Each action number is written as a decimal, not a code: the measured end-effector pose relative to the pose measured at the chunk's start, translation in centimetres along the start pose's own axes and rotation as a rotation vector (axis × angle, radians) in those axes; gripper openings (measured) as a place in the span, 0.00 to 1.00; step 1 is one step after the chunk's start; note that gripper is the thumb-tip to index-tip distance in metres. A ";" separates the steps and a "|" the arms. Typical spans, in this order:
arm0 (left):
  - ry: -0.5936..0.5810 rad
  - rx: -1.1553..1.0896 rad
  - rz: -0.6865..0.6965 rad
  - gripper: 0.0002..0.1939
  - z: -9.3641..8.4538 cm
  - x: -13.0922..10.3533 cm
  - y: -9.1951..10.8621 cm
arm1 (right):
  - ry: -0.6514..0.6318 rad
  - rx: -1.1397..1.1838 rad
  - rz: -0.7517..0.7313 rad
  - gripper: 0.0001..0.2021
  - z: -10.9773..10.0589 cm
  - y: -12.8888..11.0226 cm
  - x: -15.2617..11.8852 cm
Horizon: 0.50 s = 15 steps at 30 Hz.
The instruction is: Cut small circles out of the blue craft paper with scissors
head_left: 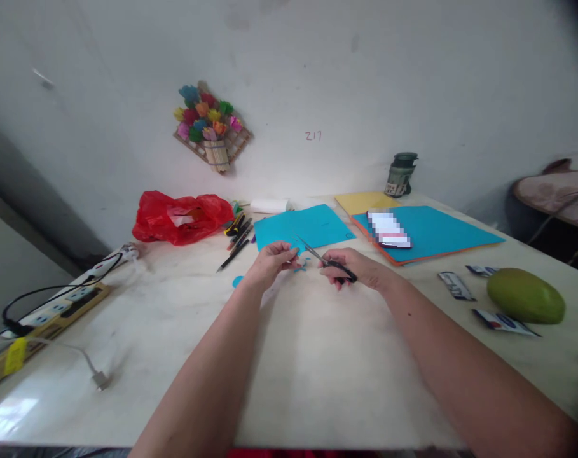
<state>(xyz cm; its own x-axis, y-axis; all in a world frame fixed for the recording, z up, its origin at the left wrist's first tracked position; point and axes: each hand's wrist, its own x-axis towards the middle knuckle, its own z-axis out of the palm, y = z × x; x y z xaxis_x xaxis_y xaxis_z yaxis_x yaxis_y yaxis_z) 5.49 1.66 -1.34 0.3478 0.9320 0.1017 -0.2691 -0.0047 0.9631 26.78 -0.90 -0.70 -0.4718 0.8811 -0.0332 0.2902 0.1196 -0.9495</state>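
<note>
Black-handled scissors [339, 270] are in my right hand [346, 266], its fingers wrapped round the handles. Their blades point up and left, toward a small piece of blue paper [298, 245]. My left hand [278, 257] pinches that piece between thumb and fingers. Several blue scraps [304, 264] show just below, between the hands. A cut blue disc [238, 280] lies on the table left of my left wrist. Behind my hands a larger blue sheet [312, 222] lies flat, with a small circle drawn near its right corner.
Pens [238, 238] and a red plastic bag [181, 219] lie at the back left. A power strip [64, 308] with cables runs along the left edge. To the right are stacked coloured sheets [451, 230], a phone [388, 229], small packets [455, 286] and a green fruit [526, 295].
</note>
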 end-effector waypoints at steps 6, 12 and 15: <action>-0.022 -0.035 -0.024 0.14 0.2 -0.2 0.2 | -0.030 -0.005 -0.004 0.15 0.0 0.0 0.0; -0.040 -0.056 -0.048 0.14 0.1 -0.2 0.1 | -0.053 -0.047 0.003 0.15 0.1 -0.1 0.0; -0.050 -0.057 -0.037 0.13 0.0 -0.2 0.0 | -0.056 -0.063 0.018 0.13 0.2 -0.2 0.1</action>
<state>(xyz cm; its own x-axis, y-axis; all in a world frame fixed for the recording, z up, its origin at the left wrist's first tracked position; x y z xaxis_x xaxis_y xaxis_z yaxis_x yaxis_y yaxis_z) 5.43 1.52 -1.32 0.4027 0.9118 0.0803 -0.3057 0.0512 0.9507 26.51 -0.95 -0.61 -0.5111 0.8567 -0.0689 0.3496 0.1340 -0.9273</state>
